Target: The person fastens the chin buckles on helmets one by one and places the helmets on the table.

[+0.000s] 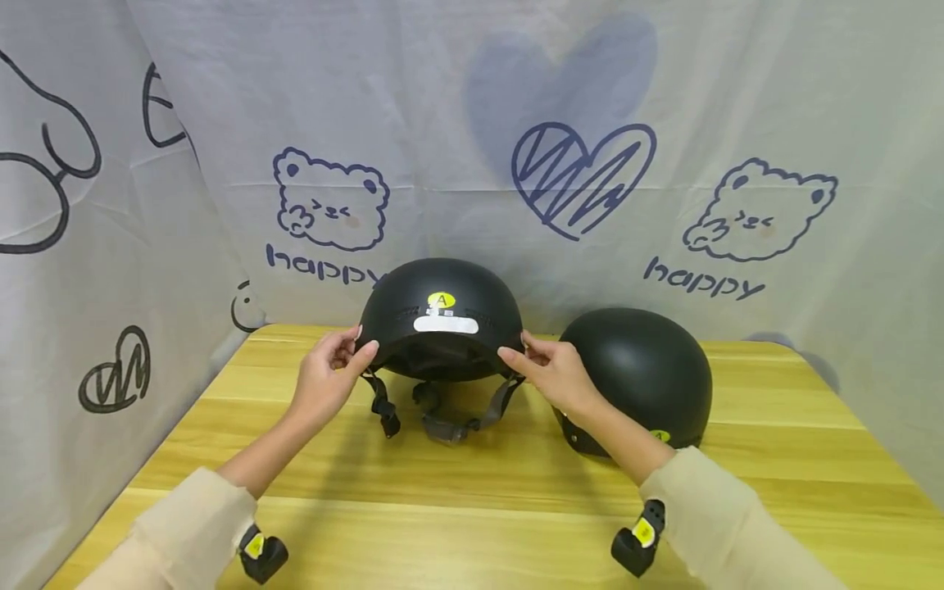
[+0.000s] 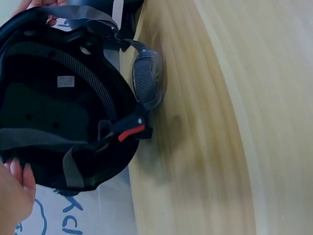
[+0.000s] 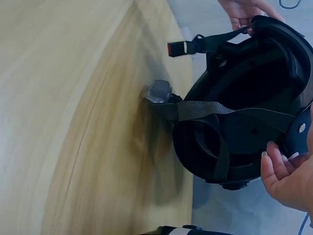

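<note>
A matte black helmet (image 1: 442, 279) is held up over the table by both hands, its front tilted toward me. It carries a yellow "A" sticker and a white label strip. My left hand (image 1: 329, 366) grips its left rim between thumb and fingers; my right hand (image 1: 558, 375) pinches the right rim. Chin straps hang below, with a grey chin pad (image 1: 445, 429) near the tabletop. In the left wrist view the dark padded inside and a buckle with a red tab (image 2: 132, 132) show. The right wrist view shows the unfastened strap end (image 3: 178, 48).
A second black helmet (image 1: 637, 369) stands on the wooden table (image 1: 472, 524) at the right, dome up, partly behind my right forearm. White curtains (image 1: 442, 106) with drawn bears and hearts close off the back and sides. A wrist camera (image 1: 263, 557) is strapped on each sleeve.
</note>
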`<action>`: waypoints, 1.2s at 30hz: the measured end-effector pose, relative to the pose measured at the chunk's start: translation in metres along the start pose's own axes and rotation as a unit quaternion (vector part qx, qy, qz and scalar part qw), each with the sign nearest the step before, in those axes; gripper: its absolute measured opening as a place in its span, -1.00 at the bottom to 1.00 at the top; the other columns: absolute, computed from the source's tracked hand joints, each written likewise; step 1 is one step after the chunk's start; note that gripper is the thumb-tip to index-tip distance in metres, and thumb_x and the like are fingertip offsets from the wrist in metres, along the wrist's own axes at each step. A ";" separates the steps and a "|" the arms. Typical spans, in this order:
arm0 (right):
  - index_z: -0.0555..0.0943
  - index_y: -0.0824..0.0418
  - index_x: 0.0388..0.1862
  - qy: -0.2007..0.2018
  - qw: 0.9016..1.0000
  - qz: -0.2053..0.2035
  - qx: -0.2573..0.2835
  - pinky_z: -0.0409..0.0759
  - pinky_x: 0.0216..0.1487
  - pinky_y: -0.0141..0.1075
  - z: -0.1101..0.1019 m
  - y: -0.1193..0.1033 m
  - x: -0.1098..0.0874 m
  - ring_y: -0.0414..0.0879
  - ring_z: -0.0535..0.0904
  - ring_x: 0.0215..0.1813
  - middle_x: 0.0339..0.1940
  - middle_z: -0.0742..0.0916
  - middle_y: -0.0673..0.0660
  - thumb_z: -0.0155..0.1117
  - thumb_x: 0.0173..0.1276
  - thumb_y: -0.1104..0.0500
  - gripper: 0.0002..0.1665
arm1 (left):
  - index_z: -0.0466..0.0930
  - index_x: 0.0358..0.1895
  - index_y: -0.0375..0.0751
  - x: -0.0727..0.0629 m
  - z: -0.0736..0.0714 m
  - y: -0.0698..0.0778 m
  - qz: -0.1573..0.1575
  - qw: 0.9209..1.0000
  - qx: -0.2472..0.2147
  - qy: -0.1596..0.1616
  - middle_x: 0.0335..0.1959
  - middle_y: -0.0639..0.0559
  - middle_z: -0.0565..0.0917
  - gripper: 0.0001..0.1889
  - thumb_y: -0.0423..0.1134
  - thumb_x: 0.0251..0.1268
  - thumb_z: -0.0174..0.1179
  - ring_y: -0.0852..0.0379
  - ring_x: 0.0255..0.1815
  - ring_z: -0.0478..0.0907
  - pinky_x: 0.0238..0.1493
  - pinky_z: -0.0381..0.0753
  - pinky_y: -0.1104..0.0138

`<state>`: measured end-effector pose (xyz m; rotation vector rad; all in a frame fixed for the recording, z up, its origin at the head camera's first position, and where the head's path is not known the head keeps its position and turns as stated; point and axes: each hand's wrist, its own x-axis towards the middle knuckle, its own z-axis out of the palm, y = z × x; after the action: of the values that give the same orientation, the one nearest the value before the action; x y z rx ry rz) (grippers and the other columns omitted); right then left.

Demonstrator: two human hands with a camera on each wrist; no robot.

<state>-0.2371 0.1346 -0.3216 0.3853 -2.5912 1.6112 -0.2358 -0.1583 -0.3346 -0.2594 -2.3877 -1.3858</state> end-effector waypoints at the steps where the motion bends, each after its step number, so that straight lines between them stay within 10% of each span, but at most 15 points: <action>1: 0.49 0.38 0.16 -0.001 1.000 -0.003 -0.002 0.31 -0.44 -0.40 -0.001 0.000 0.001 -0.16 0.35 -0.48 0.20 0.55 0.30 0.23 0.29 0.00 -0.40 | 0.45 0.17 -0.37 0.000 0.001 0.000 0.002 1.000 0.001 0.006 -0.25 -0.10 0.41 -0.54 -0.17 0.28 0.10 0.27 -0.28 0.32 -0.19 0.37 0.59; 7: 0.47 0.33 0.16 0.017 1.000 -0.018 -0.012 0.40 -0.32 -0.39 0.000 0.000 0.006 0.07 0.51 -0.05 0.05 0.57 0.30 0.26 0.26 0.00 -0.41 | 0.47 0.11 -0.44 0.003 0.007 -0.007 0.017 0.998 -0.042 0.050 0.03 -0.26 0.28 -0.53 -0.14 0.26 0.09 0.03 0.02 0.26 0.07 0.30 0.24; 12: 0.35 0.28 0.27 0.023 1.000 -0.007 0.007 0.29 -0.28 -0.37 0.003 0.002 0.011 -0.07 0.29 -0.24 -0.08 0.47 0.21 0.25 0.27 0.05 -0.36 | 0.37 0.12 -0.54 0.006 0.014 -0.016 0.006 0.991 -0.118 0.066 0.33 -0.32 0.21 -0.50 -0.12 0.34 0.01 -0.15 0.37 0.18 0.37 0.20 0.05; 20: 0.22 0.10 0.39 0.005 0.999 -0.010 0.048 0.36 0.11 -0.20 0.009 0.020 0.020 0.06 0.26 0.19 0.19 0.35 0.20 0.18 0.33 0.10 -0.33 | 0.30 0.19 -0.46 0.014 0.023 -0.029 0.012 0.980 -0.175 0.092 0.35 -0.24 0.31 -0.44 0.01 0.42 -0.11 0.50 -0.01 0.37 0.09 0.29 0.60; 24: 0.15 0.03 0.43 -0.010 0.996 -0.024 0.083 0.39 0.24 -0.04 0.012 0.029 0.023 0.08 0.20 0.41 0.42 0.28 0.17 0.14 0.37 0.11 -0.31 | 0.25 0.27 -0.41 0.017 0.019 -0.036 0.029 0.985 -0.161 0.062 0.40 -0.21 0.24 -0.43 0.01 0.43 -0.15 0.54 0.04 0.33 0.15 0.26 0.58; 32: -0.16 -0.18 0.49 -0.053 0.989 -0.084 0.113 -0.16 0.44 0.19 0.019 0.047 0.031 0.03 -0.22 0.55 0.53 -0.07 -0.09 0.25 0.17 -0.24 0.08 | 0.01 0.45 -0.18 0.026 0.016 -0.051 0.053 0.982 -0.177 -0.037 0.49 -0.10 0.04 -0.45 -0.25 0.45 -0.16 -0.08 0.43 0.10 0.21 0.21 0.67; 36: -0.28 -0.37 0.45 -0.047 0.993 -0.072 0.082 -0.19 0.45 0.16 0.025 0.052 0.033 0.02 -0.27 0.55 0.53 -0.15 -0.15 0.36 0.02 -0.30 0.23 | -0.08 0.48 -0.04 0.028 0.015 -0.054 0.054 0.982 -0.172 -0.060 0.52 0.00 -0.04 -0.38 -0.27 0.41 -0.10 -0.09 0.49 -0.01 0.41 0.16 0.28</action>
<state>-0.2802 0.1284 -0.3724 0.6573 -2.4363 1.8004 -0.2831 -0.1729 -0.3731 -0.5687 -2.1744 -1.7706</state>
